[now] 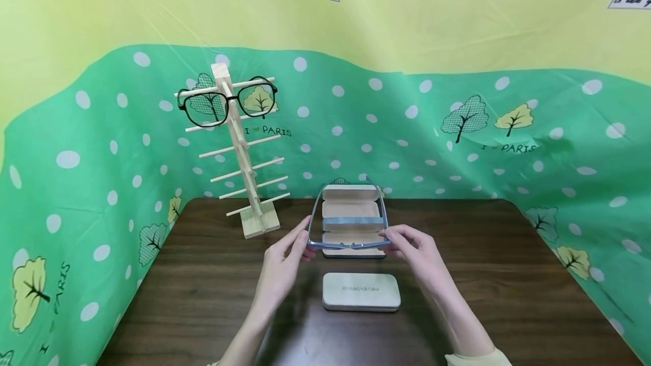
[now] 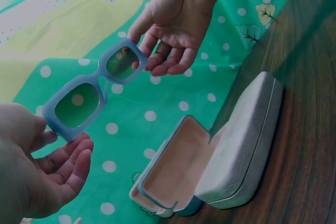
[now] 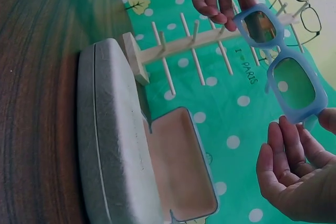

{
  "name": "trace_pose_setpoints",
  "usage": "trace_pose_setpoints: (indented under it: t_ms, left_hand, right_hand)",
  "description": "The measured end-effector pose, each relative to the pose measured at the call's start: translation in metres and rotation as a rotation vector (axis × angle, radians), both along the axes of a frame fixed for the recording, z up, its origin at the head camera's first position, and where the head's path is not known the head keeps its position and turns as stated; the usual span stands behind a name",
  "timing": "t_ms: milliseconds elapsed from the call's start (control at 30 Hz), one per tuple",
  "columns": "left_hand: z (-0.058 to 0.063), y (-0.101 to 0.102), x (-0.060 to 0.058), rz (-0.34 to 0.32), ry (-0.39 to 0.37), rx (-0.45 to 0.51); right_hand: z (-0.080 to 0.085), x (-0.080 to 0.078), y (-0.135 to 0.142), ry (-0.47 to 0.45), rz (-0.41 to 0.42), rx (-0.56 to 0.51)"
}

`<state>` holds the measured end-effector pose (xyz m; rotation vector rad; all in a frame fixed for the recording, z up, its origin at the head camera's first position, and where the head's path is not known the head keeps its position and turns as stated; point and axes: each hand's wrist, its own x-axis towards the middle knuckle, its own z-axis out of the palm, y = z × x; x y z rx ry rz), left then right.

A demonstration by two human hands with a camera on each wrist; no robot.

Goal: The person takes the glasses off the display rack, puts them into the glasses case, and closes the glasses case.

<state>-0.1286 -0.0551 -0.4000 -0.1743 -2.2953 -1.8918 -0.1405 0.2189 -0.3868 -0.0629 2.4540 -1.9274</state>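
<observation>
Blue-framed sunglasses [image 1: 351, 245] are held up between both hands, their temples unfolded and pointing away toward the back. My left hand [image 1: 282, 258] pinches the left end of the frame between thumb and fingers. At the other end, my right hand [image 1: 418, 250] pinches the right corner the same way. Greenish lenses show in the blue sunglasses [image 2: 77, 103] in the left wrist view. Behind and below them in the head view, an open glasses case [image 1: 351, 208] lies with a pinkish lining and a blue band across it. A closed pale case [image 1: 361, 291] with printed lettering lies nearer to me.
A wooden display stand [image 1: 244, 157] with several crossbars stands at the back left. Black-framed eyeglasses [image 1: 231, 99] hang on its upper bars. A green and yellow patterned cloth [image 1: 407, 129] rises behind the dark wooden table [image 1: 508, 275].
</observation>
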Motion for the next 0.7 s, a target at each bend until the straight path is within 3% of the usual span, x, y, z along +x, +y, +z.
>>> trace_pose_setpoints:
  t_ms: [333,700]
  left_hand:
    - [-0.011,0.008,0.002,-0.057,-0.038,-0.030]
    - [-0.015,0.012,0.003,-0.062,-0.031,-0.034]
  right_hand:
    - [-0.011,0.003,0.010,-0.008,-0.029,-0.030]
    - [-0.021,0.003,0.015,0.001,-0.024,-0.033]
